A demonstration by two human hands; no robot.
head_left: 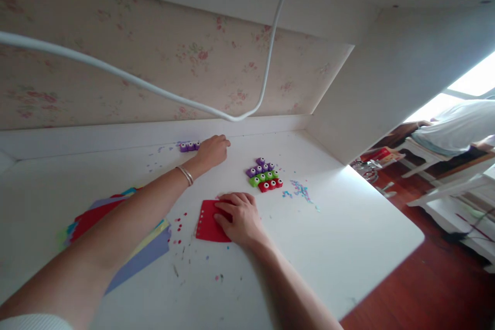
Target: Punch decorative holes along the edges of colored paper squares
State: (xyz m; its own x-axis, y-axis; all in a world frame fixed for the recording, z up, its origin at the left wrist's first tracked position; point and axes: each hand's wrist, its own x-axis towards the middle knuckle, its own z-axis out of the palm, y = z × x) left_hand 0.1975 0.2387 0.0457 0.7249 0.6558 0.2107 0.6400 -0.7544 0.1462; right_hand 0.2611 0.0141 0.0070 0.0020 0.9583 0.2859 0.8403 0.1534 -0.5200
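My right hand (240, 216) lies with its fingers apart on a red sheet (211, 224) that has a row of punched holes along its left edge. Farther back, my left hand (215, 150) is over the table just right of a row of purple pieces (188, 147) with white eye-like dots. Its fingers are curled, and what they hold, if anything, is hidden. A group of similar purple, green and red pieces (266, 175) stands beyond my right hand.
Coloured paper sheets (143, 258) lie under my left forearm. Blue and pink paper bits (300, 191) are scattered at the right. A white cable (162, 91) hangs in front of the wall. A person (456, 126) is at the far right.
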